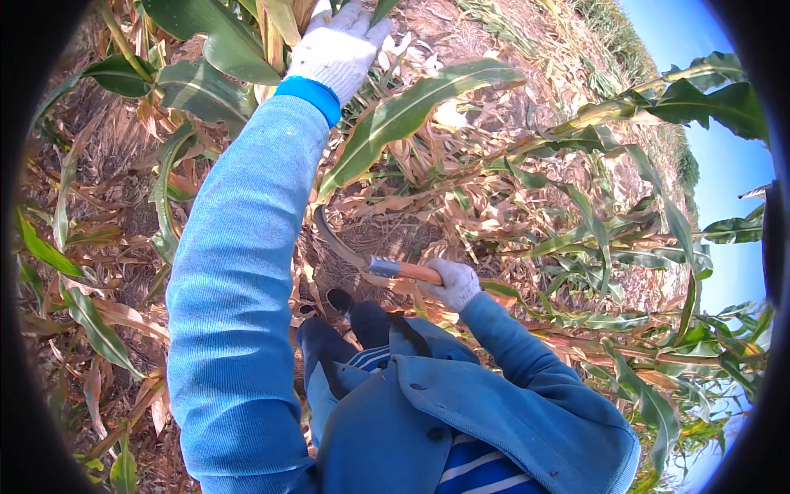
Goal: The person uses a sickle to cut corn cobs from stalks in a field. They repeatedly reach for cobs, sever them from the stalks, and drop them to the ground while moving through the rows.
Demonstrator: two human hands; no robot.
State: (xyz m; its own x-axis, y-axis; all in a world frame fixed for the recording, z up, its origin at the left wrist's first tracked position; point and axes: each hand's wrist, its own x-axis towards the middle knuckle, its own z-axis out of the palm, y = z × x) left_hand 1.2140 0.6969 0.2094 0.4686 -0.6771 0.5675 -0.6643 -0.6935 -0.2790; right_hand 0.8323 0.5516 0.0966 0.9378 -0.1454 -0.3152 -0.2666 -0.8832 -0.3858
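My right hand (453,284), in a white knit glove, grips the wooden handle (419,272) of a sickle. The sickle's curved metal blade (336,242) points up and left, above dry ground near my feet. My left arm stretches far forward to the top of the view. There my gloved left hand (336,49) is among the leaves of a corn plant (271,37), beside its stalk. Its fingertips run to the picture's edge and partly behind leaves, so its hold is unclear. A long green corn leaf (419,120) extends to the right just below that hand.
More standing corn stalks (654,355) with green leaves lie to the right. Dry husks and leaves (426,204) litter the soil. Pale husks (407,55) lie beyond my left hand. My shoes (339,301) are below the blade. Corn leaves (99,330) also fill the left side.
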